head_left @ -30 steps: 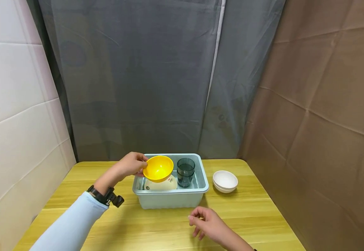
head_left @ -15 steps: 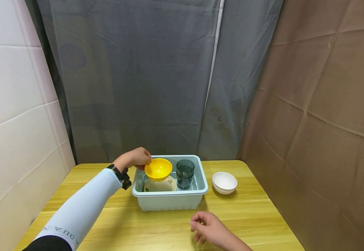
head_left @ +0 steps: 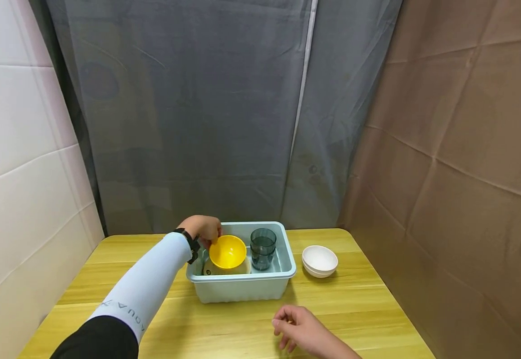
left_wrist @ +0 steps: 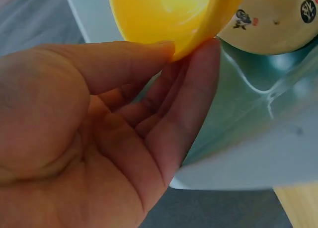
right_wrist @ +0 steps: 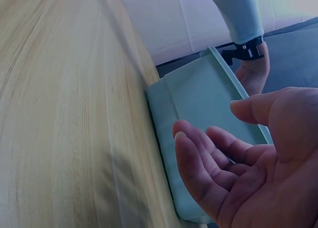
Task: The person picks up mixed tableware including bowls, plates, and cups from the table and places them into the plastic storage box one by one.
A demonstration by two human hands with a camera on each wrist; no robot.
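My left hand [head_left: 204, 230] pinches the rim of a yellow bowl [head_left: 227, 252] between thumb and fingers, as the left wrist view shows close up. The bowl is inside the left part of a pale blue-green basin [head_left: 242, 289], over a cream plate [left_wrist: 271, 27] with small dark and red marks. Whether bowl and plate touch I cannot tell. Two stacked dark glass cups [head_left: 262, 249] stand to the right in the basin. My right hand [head_left: 298, 326] is in front of the basin, fingers loosely curled, holding nothing; the right wrist view shows its bare palm [right_wrist: 258, 188].
Two stacked white bowls [head_left: 320, 261] sit on the wooden table [head_left: 355, 309] to the right of the basin. A grey curtain [head_left: 188, 124] hangs behind the table, with a white cloth on the left and a brown one [head_left: 458, 174] on the right.
My left hand has moved right and down with the yellow bowl, which now sits lower in the basin and covers more of the plate. The right hand has hardly moved.
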